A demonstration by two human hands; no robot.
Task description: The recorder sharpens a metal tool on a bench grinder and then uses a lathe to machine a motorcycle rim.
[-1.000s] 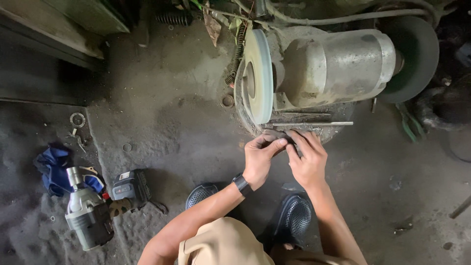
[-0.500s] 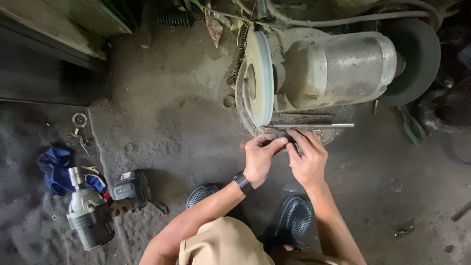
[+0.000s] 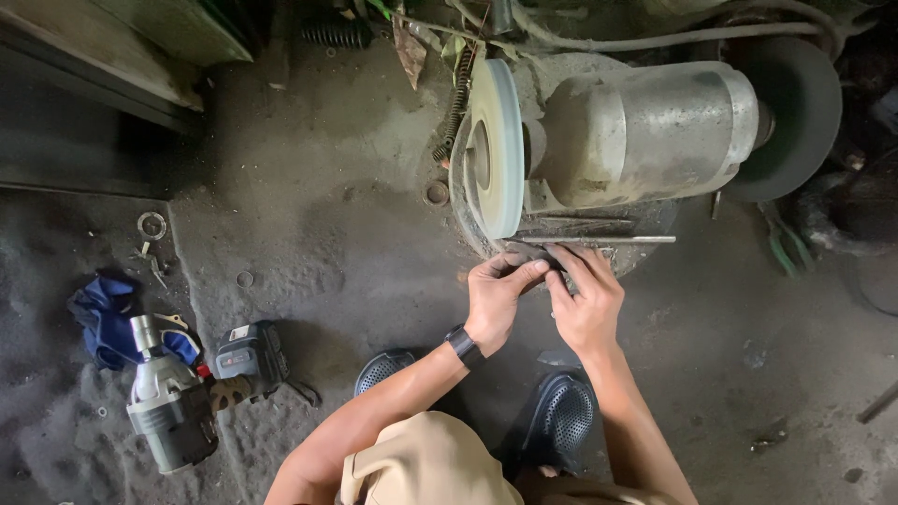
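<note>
1. Landmark is the bench grinder [image 3: 636,140] sitting on the dirt floor [image 3: 309,215]. Everything below is placed off it.
2. My left hand [image 3: 499,297] is at the grinder's near edge, just below the pale grinding wheel [image 3: 496,145], fingers curled down over a small dark workpiece [image 3: 554,269] next to the thin metal rod [image 3: 599,240].
3. My right hand [image 3: 585,304] is touching the left one, fingers pressed flat on the same piece. So both hands are together and clamped on it. The piece is mostly hidden and I cannot tell its shape.
4. The rod lies along the grinder's front base, running from under the pale wheel toward the dark wheel [image 3: 795,117]. My fingertips are just below it.
5. Progress, my judgement: the piece is held close under the pale wheel's lower rim, but contact is not visible and there are no sparks. The grinding looks barely started or not started, with most of the work left. I cannot tell if the wheel is spinning.
6. Well left of the grinder: a cordless power tool [image 3: 168,402], a battery pack [image 3: 248,353], a blue rag [image 3: 108,318] and a metal ring [image 3: 152,225].
7. My dark shoes [image 3: 561,416] are just below the hands, and there is a black wristband [image 3: 464,346] on the left wrist.
</note>
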